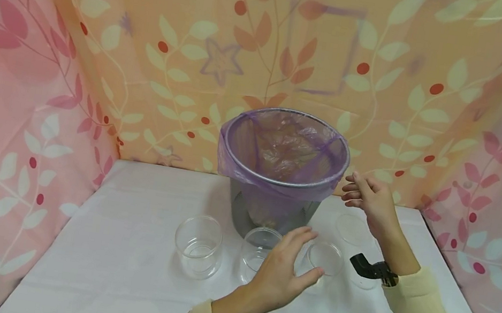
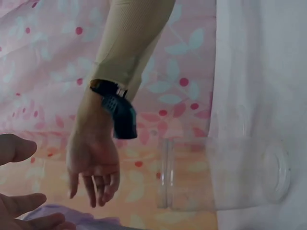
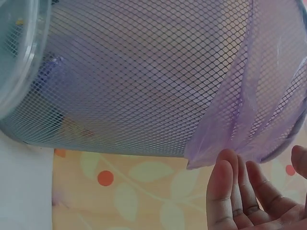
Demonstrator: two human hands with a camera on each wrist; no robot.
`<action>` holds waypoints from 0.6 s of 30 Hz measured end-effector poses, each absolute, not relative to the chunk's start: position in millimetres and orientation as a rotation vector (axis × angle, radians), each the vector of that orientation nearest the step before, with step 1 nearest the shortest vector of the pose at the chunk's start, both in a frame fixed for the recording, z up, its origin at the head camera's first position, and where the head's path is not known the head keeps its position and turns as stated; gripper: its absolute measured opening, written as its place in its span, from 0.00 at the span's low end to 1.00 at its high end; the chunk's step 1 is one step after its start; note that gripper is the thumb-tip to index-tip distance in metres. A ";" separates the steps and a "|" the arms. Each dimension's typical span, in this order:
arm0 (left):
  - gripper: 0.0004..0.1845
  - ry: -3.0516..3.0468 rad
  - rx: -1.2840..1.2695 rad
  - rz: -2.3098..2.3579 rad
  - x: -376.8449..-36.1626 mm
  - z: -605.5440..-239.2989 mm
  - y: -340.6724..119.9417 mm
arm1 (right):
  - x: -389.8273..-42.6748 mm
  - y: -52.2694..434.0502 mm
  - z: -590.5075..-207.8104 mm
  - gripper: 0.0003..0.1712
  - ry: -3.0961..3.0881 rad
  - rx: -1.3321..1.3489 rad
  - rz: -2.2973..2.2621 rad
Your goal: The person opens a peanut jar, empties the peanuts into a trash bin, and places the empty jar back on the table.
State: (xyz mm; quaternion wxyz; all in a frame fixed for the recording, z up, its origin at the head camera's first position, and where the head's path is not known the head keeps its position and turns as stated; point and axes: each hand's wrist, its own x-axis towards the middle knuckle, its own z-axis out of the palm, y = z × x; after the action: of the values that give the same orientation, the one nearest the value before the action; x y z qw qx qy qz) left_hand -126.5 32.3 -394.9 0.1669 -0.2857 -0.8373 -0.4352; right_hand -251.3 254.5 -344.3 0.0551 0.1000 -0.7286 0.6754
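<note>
A mesh wastebasket (image 1: pixel 271 219) stands upright, lined with a thin purple plastic bag (image 1: pixel 276 184) folded over its rim. My right hand (image 1: pixel 372 202) is just right of that rim, fingers bent loosely with nothing in them. In the right wrist view its fingertips (image 3: pixel 225 175) overlap the hanging bag edge. My left hand (image 1: pixel 274 276) hovers in front of the basket, thumb and fingers apart and holding nothing. It partly hides a clear container (image 1: pixel 251 262). Another clear container (image 1: pixel 197 256) stands to its left, and a third (image 1: pixel 326 243) is beyond the left thumb.
A taller clear jar (image 2: pixel 230 175) stands on the right of the white-covered table (image 1: pixel 127 268), below the right hand. Leaf-patterned cloth (image 1: pixel 169 85) closes off the back and both sides. Each wrist carries a black camera mount (image 1: pixel 370 269).
</note>
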 end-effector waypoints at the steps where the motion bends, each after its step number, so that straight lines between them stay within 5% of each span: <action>1: 0.29 -2.382 -0.812 -1.261 -127.5 -391.7 28.1 | -249.6 255.5 -345.4 0.12 -2.207 0.318 2.050; 18: 0.27 -2.226 -0.758 -1.345 -156.5 -377.3 -30.2 | -226.8 258.4 -364.1 0.10 -2.372 0.299 1.647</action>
State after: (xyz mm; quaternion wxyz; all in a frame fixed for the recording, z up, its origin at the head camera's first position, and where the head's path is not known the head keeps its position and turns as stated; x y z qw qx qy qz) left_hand -156.5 -30.2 -377.3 0.2146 -0.2732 -0.8025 -0.4851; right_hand -226.8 258.4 -364.1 0.1190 0.1021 -0.8112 0.5633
